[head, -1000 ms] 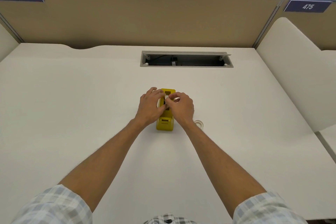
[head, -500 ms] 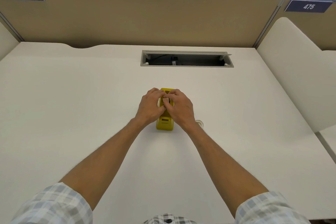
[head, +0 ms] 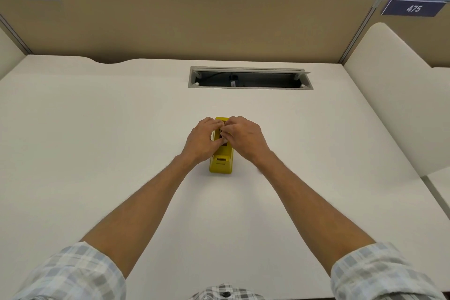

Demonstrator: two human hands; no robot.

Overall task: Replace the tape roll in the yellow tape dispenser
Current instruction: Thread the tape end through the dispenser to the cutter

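The yellow tape dispenser [head: 221, 162] stands mid-desk, its cutter end toward me. Both hands are bunched over its dark roll bay. My left hand [head: 203, 140] comes in from the left and my right hand [head: 246, 137] from the right, and their fingertips meet above the slot. They pinch a small pale tape roll [head: 214, 136], of which only a sliver shows between the fingers. The far half of the dispenser is hidden under the hands.
A white desk [head: 97, 153] spreads to all sides. An open cable tray [head: 249, 78] is sunk into it behind the dispenser. A tan partition [head: 194, 24] closes the back, and a cream side panel [head: 399, 105] rises on the right.
My hands have closed in and dropped lower over the dispenser's bay, covering more of it. The clear ring seen beside my right wrist is now hidden.
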